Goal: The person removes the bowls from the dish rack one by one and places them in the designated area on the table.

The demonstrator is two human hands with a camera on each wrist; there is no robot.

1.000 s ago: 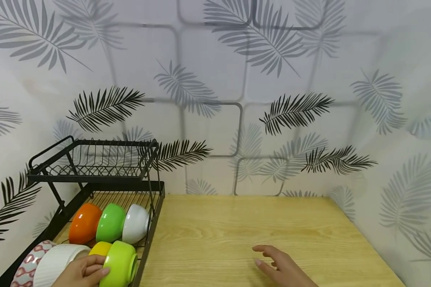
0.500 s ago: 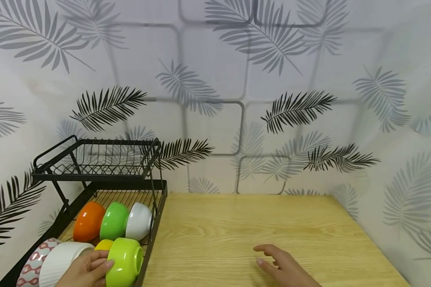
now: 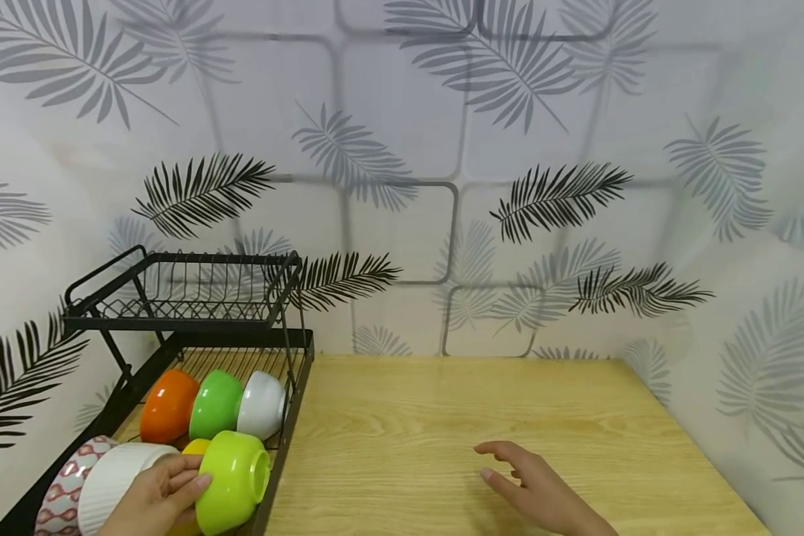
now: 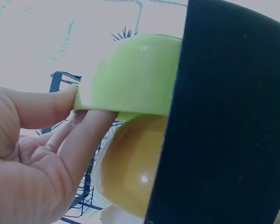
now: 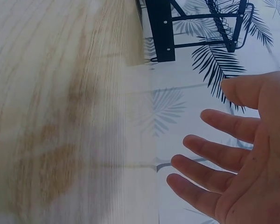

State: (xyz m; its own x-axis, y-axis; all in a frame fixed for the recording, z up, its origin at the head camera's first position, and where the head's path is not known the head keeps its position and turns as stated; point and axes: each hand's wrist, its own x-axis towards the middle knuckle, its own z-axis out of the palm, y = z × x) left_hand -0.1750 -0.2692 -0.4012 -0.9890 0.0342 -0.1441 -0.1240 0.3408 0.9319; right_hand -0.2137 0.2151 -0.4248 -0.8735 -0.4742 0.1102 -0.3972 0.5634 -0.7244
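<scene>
My left hand (image 3: 157, 495) pinches the rim of a lime-green bowl (image 3: 231, 480) between thumb and fingers, at the front right of the dish rack. The bowl is tipped on its side, its foot ring facing right. In the left wrist view the thumb lies outside the rim of the lime bowl (image 4: 135, 79) and the fingers inside. Just behind it a yellow bowl (image 4: 130, 163) stands in the rack, mostly hidden in the head view. A white ribbed bowl (image 3: 117, 476) is beside the hand. My right hand (image 3: 543, 487) hovers over the table, fingers relaxed, holding nothing.
The black two-tier dish rack (image 3: 181, 324) stands on the left. Its lower tier holds an orange bowl (image 3: 167, 406), a green bowl (image 3: 214, 406), a white bowl (image 3: 261, 406) and a red-patterned bowl (image 3: 74, 484). The wooden table (image 3: 442, 417) reaches a leaf-patterned wall behind.
My left hand has raised the lime-green bowl slightly, and more of the yellow bowl's lower part shows beneath. The head view has shifted a little. The right hand stays nearly in place.
</scene>
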